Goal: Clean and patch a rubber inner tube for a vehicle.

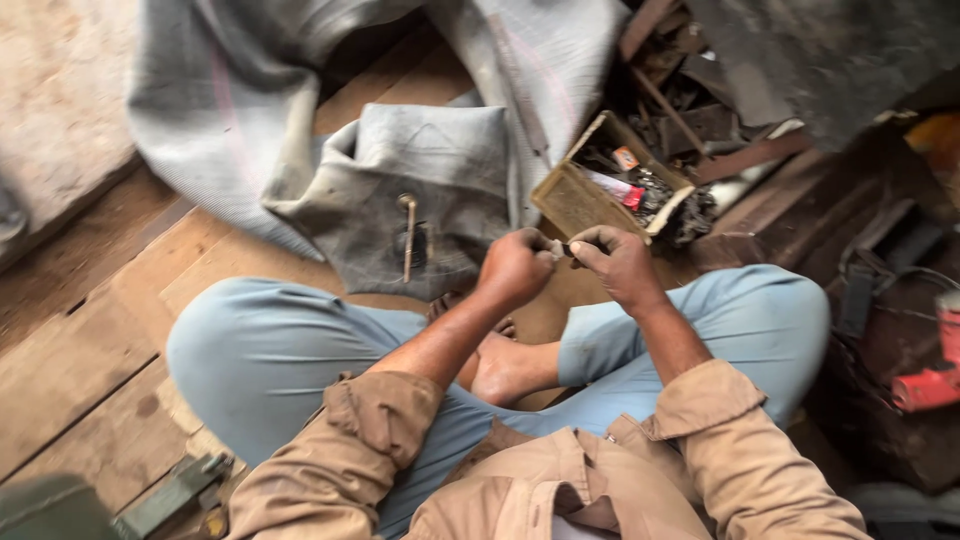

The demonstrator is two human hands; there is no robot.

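Pinching small piece [556, 247] (both hands [515, 265]).

Matt grey rubber inner tube [420, 180], brass-coloured metal valve stem [408, 235], rough worn wooden floorboards [90, 350], battered cardboard box [580, 200]

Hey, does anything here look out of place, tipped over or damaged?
The small wooden box beside the rubber inner tube sits tilted, with its far corner broken open and dark bits spilling onto the scrap pile. The left hand and right hand pinch a small piece together; nothing odd there.
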